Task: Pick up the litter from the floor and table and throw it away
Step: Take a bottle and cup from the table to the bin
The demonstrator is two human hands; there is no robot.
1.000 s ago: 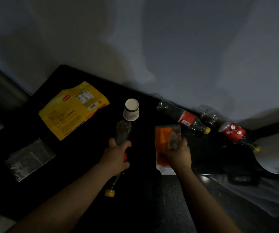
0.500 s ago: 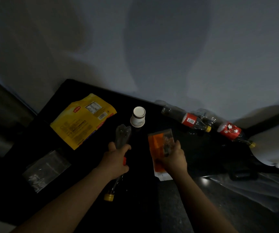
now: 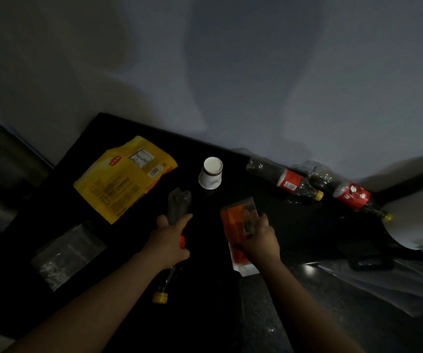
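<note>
My left hand (image 3: 167, 240) grips an empty clear bottle (image 3: 177, 205) with a yellow cap on the black table (image 3: 134, 314). My right hand (image 3: 261, 240) holds an orange snack packet (image 3: 234, 220) near the table's front right edge. A yellow snack bag (image 3: 121, 179) lies flat at the back left. A white paper cup (image 3: 211, 173) lies on its side behind the hands. Two red-labelled cola bottles (image 3: 285, 183) (image 3: 350, 196) lie by the wall at the right. A clear plastic bag (image 3: 65, 253) lies at the left.
A grey wall (image 3: 231, 72) runs behind the table. Right of the table is a dark speckled floor (image 3: 307, 314) with a black handled object (image 3: 371, 263), clear plastic sheeting (image 3: 383, 284) and a white object (image 3: 419, 220) at the far right.
The view has shifted slightly; both hands keep their hold on the bottle and the orange packet, which lie in about the same places on the table.
</note>
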